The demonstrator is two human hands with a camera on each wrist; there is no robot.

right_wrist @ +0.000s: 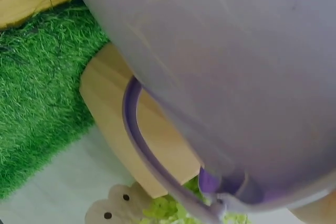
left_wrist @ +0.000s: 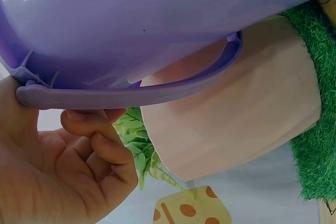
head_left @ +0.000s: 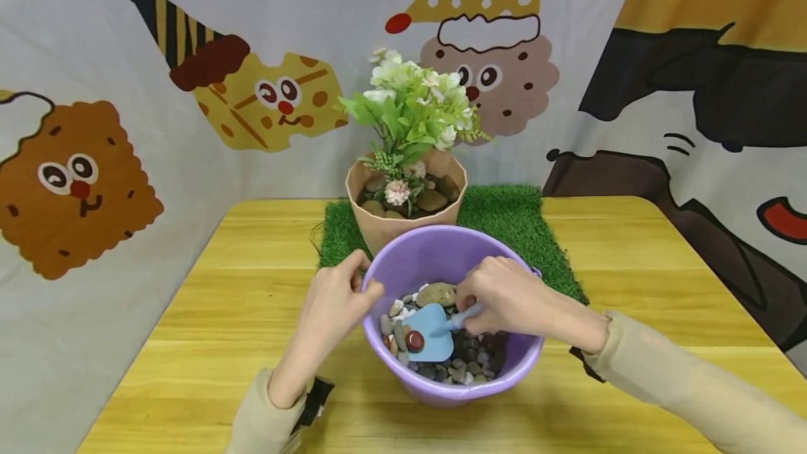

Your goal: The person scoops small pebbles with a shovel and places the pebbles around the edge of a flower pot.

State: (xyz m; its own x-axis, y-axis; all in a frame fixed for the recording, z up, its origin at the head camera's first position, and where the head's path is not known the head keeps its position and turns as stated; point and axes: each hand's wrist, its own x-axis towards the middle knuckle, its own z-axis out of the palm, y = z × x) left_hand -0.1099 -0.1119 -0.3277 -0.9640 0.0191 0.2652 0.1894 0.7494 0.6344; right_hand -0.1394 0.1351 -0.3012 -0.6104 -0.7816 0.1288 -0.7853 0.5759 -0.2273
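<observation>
A purple bucket (head_left: 416, 258) stands tilted toward me, with stones (head_left: 463, 370) of several colours inside. My left hand (head_left: 337, 296) holds its left rim; in the left wrist view the fingers (left_wrist: 86, 124) are curled close beside the hanging bucket handle (left_wrist: 131, 97). Inside the bucket, my right hand (head_left: 507, 293) grips the handle of a light blue toy shovel (head_left: 431, 335). A shiny dark red stone (head_left: 414, 340) is at the shovel's blade. The right wrist view shows the bucket's outer wall (right_wrist: 220, 77), and the working fingers are hidden there.
Just behind the bucket is a pinkish planter (head_left: 403, 230) with stones and white-flowered greenery (head_left: 410, 104). It stands on an artificial grass mat (head_left: 517, 223) on the wooden table (head_left: 252, 314). A cartoon-printed cloth (head_left: 353, 12) hangs behind.
</observation>
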